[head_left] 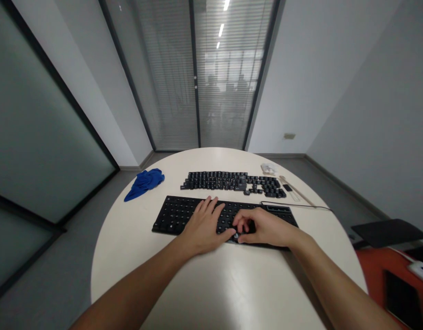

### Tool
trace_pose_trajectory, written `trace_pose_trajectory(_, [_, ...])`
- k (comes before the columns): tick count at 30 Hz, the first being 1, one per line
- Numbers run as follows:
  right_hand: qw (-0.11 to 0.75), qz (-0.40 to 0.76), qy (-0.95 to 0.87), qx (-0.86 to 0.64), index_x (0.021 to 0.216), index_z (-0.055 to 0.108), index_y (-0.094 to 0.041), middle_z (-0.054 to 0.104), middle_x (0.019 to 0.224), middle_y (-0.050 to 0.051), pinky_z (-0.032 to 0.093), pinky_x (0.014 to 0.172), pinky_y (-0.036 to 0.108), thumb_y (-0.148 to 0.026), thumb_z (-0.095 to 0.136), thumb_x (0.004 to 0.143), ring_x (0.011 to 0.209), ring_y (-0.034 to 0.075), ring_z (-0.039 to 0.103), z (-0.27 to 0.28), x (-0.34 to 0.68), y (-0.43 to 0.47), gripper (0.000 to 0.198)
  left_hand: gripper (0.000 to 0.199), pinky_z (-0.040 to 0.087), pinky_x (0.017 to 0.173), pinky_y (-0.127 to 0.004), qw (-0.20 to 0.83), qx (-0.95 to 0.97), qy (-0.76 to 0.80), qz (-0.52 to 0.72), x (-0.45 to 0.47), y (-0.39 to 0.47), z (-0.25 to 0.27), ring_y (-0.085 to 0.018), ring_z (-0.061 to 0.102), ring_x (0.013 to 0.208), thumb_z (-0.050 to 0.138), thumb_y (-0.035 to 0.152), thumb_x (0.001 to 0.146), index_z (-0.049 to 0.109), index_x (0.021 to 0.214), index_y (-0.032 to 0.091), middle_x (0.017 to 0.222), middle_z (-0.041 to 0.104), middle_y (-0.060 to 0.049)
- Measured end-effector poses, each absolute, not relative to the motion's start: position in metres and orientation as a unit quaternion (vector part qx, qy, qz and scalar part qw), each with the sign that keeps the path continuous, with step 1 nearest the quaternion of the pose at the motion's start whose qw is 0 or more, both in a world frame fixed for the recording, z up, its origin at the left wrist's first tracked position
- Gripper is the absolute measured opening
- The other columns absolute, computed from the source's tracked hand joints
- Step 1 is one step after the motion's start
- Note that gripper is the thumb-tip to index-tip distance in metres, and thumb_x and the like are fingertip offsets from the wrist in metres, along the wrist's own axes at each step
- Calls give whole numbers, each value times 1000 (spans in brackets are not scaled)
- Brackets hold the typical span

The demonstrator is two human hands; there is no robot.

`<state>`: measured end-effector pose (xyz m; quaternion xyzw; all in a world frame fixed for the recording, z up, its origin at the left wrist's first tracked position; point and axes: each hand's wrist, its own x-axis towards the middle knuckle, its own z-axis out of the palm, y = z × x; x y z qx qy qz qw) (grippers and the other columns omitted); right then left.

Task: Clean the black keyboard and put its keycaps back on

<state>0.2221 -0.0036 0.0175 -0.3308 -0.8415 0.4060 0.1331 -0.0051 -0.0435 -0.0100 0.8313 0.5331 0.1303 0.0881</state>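
Observation:
A black keyboard (177, 211) with most of its keycaps off lies before me on the white round table. My left hand (205, 225) rests flat across its middle, fingers spread, thumb pointing toward the right hand. Over the lower right part of the keyboard, my right hand (261, 227) is curled, thumb and fingers drawn together at the front edge. Whatever is between those fingertips is too small and hidden to name. Behind the keyboard, loose black keycaps (214, 180) are laid out in rows like a key layout, with a smaller group (269, 185) at their right.
A crumpled blue cloth (146, 181) lies at the table's left. To the right are a clear plastic bag (268, 168), a thin stick (297, 191), a small black item (287, 188) and the keyboard's cable (311, 206). An orange seat (371, 270) holding a phone (402, 295) stands beside the table.

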Motion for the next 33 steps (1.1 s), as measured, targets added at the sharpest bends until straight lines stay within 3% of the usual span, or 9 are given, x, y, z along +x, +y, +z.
trace_pose_trajectory(8, [125, 415, -842, -322, 96, 69, -17, 69, 83, 2, 52, 68, 27, -36, 80, 75, 76, 17, 64, 14, 227, -1, 30, 86, 16, 125, -51, 115, 811, 563, 111, 5, -47, -9, -33, 13, 154, 54, 66, 87, 36, 153, 14, 165, 22, -16])
trace_pose_trajectory(14, [116, 421, -838, -326, 103, 70, -19, 71, 83, 2, 52, 68, 28, -36, 81, 75, 76, 17, 67, 13, 229, -1, 35, 86, 15, 125, -52, 134, 801, 575, 102, 10, -48, -5, -34, 12, 154, 55, 65, 86, 35, 153, 14, 166, 21, -15])
trace_pose_trajectory(25, [103, 375, -862, -325, 103, 70, -21, 72, 81, 0, 49, 64, 25, -26, 78, 76, 72, 16, 67, 15, 229, -3, 29, 86, 12, 125, -53, 118, 808, 570, 90, 13, -52, -5, -33, 10, 154, 52, 64, 88, 32, 155, 14, 166, 17, -16])
trace_pose_trajectory(30, [123, 403, -850, -315, 103, 71, -19, 71, 80, 1, 51, 65, 26, -31, 76, 79, 72, 17, 66, 15, 230, -3, 28, 83, 12, 124, -54, 114, 812, 566, 87, 11, -52, -7, -33, 10, 154, 50, 65, 90, 33, 155, 15, 167, 17, -15])
trace_pose_trajectory(33, [190, 362, -844, -347, 100, 71, -19, 72, 80, 3, 52, 69, 30, -37, 66, 88, 73, 18, 66, 15, 232, 5, 22, 84, 12, 124, -54, 108, 812, 566, 88, 8, -51, -7, -34, 10, 154, 50, 66, 90, 34, 155, 16, 166, 18, -15])
